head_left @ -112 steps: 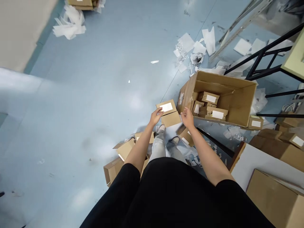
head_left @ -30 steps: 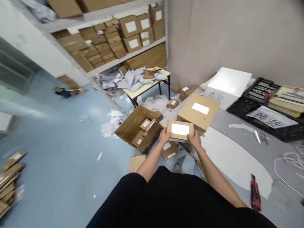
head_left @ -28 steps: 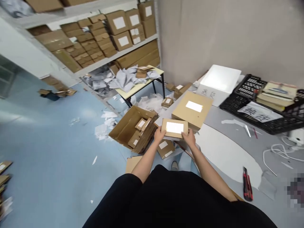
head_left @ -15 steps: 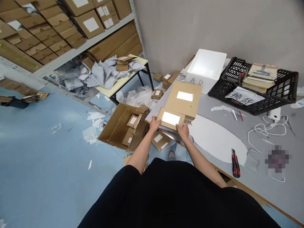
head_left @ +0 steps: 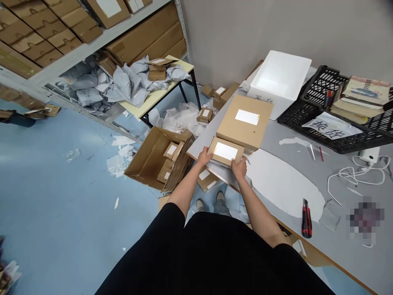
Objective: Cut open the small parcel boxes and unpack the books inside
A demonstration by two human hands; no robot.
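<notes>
A small cardboard box (head_left: 217, 160) with a white label on top is held between my two hands at the grey table's near left edge. My left hand (head_left: 204, 157) grips its left end, and my right hand (head_left: 239, 167) grips its right end, thumbs on top. Right behind it lies a larger flat cardboard box (head_left: 229, 123), also labelled. To the right, a white paper sheet (head_left: 282, 182) lies on the table, with a red and black cutter knife (head_left: 306, 219) at its near right end.
A white foam box (head_left: 278, 80) and a black crate (head_left: 322, 88) with books stand at the back. An open carton (head_left: 144, 164) holding small boxes is on the floor at left. Grey parcels (head_left: 124, 82) cover a small yellow table (head_left: 147, 107).
The view has shifted, with the table's items now further right. The small box now rests lower, just in front of the larger box instead of overlapping its near edge. Both hands still grip it.
</notes>
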